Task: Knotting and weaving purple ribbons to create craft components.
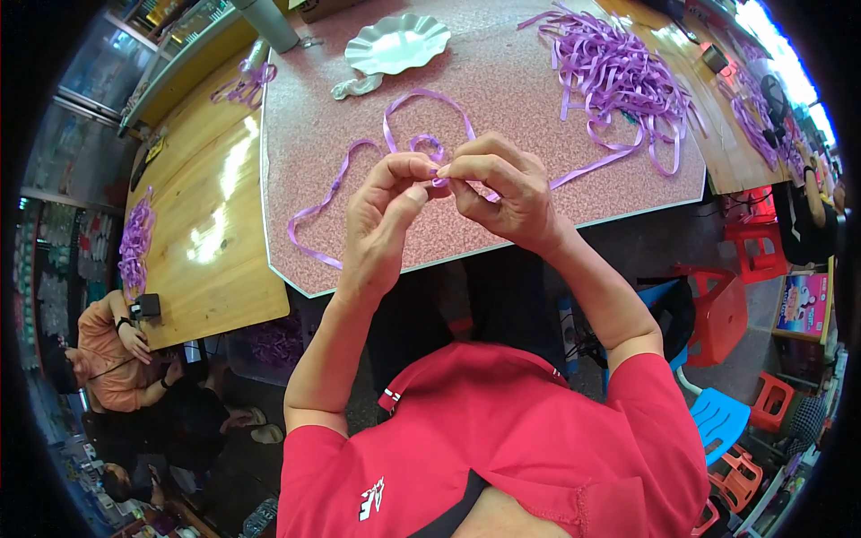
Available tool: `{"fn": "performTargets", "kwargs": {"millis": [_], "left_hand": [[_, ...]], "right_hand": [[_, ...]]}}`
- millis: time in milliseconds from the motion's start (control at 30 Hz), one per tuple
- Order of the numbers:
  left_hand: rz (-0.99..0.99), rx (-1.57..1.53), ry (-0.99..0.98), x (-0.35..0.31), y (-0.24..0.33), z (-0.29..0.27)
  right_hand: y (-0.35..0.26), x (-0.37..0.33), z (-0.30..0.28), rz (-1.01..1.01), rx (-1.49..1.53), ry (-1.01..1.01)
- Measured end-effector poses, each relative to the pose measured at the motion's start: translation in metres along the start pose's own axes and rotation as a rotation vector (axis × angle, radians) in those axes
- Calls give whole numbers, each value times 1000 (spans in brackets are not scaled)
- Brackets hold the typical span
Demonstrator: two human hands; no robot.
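My left hand and my right hand meet above the near middle of the pink speckled table. Thumbs and forefingers of both are pinched on a narrow purple ribbon; the exact spot they grip is partly covered by the fingertips. Some of the ribbon loops up on the far side of my fingers, and one stretch trails down to the left toward the table edge. Rightward it runs to a tangled heap of purple ribbons on the far right of the table.
A pale scalloped dish lies at the back, with a crumpled white piece beside it. Left, a wooden table bears more ribbon bundles; a person in orange sits there. Red stools and a blue seat stand right.
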State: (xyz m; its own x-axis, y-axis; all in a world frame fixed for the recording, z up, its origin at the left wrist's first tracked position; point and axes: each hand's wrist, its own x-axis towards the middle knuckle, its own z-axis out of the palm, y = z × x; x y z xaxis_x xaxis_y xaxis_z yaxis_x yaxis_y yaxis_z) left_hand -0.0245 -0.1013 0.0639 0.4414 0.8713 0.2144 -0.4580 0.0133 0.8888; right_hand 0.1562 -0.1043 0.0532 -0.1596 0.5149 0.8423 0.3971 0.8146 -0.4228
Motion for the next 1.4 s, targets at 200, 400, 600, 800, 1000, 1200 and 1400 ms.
{"fn": "performTargets", "kwargs": {"millis": [200, 400, 600, 800, 1000, 1200, 1400], "left_hand": [[114, 179, 40, -1, -8, 6], [267, 358, 151, 3, -20, 4], [354, 497, 156, 3, -24, 2], [359, 297, 160, 2, -27, 5], [324, 121, 175, 4, -28, 4], [245, 42, 213, 5, -31, 6], [145, 58, 206, 3, -24, 9]], "right_hand": [[0, 2, 2, 8, -17, 3], [-9, 3, 4, 184, 45, 14], [-22, -1, 13, 656, 402, 53], [-29, 5, 13, 751, 421, 72], [-32, 8, 14, 754, 355, 59], [-26, 6, 15, 743, 347, 25], [-22, 2, 13, 781, 417, 12]]}}
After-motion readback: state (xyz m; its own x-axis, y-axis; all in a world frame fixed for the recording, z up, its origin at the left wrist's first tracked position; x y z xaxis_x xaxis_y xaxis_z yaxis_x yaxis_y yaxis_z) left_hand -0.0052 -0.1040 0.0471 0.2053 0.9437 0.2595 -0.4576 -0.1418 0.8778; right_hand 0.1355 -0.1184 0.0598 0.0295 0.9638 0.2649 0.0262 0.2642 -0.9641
